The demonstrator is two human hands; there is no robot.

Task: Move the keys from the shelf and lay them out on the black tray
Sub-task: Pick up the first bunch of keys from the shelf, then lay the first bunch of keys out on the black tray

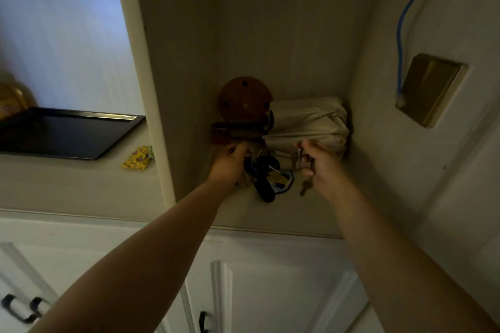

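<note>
Both hands reach into a dim shelf alcove (270, 213). My left hand (230, 163) is closed over a bunch of keys at the left of a dark pile; the keys under its fingers are mostly hidden. A black fob with a blue and yellow tag (273, 180) lies between the hands. My right hand (320, 161) grips a set of metal keys (305, 189), one of which dangles below the fist. The black tray (65, 132) lies flat on the counter to the left, outside the alcove, with nothing on it.
A cream cloth bundle (311, 121) and a round brown disc (243, 98) stand at the back of the shelf. A yellow packet (138, 157) lies on the counter beside the tray. A blue cable (403, 35) and a gold wall plate (430, 89) are on the right wall.
</note>
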